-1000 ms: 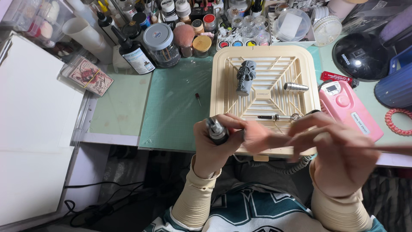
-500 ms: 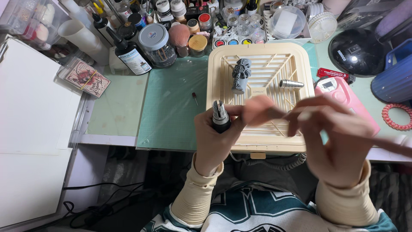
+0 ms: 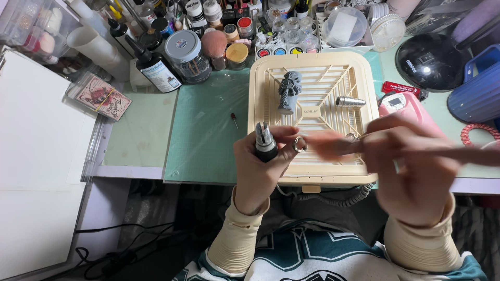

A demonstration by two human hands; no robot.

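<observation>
Vs. a sec ago: both hands raised a bit over the cream slatted dust-collector tray on the tabletop, work kept close over its front edge. Right hand motion-blurred, fingers closed round a thin stick-like tool, tip toward the left. Left hand wrapped round black rotary handpiece, chuck end up, small ring pinched by fingertips. Grey figurine untouched on tray.
</observation>
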